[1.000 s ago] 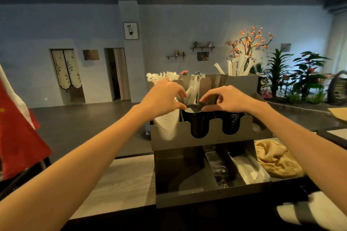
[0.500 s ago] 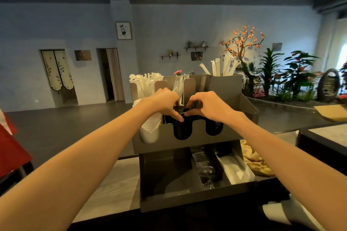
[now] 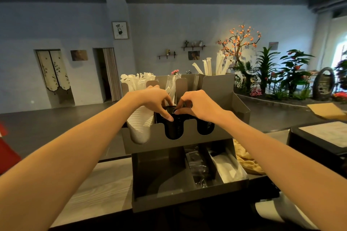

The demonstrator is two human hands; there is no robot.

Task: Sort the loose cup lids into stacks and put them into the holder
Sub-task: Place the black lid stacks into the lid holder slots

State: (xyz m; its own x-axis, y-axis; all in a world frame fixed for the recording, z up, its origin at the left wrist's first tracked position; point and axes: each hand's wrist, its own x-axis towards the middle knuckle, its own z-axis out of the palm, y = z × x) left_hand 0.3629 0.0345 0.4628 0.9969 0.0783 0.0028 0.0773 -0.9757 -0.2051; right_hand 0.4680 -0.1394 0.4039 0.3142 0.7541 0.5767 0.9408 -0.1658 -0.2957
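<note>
Black lids (image 3: 171, 118) stacked in middle slot of grey holder (image 3: 216, 137), pinched from both sides.
Head view: left hand (image 3: 154, 99) and right hand (image 3: 199, 105) curled round stack's top, fingertips partly hiding it. Three front slots: white lids (image 3: 139, 125) left, black stacks middle and right (image 3: 205, 127). No readable writing. Lower tray contents hard to make out.
</note>
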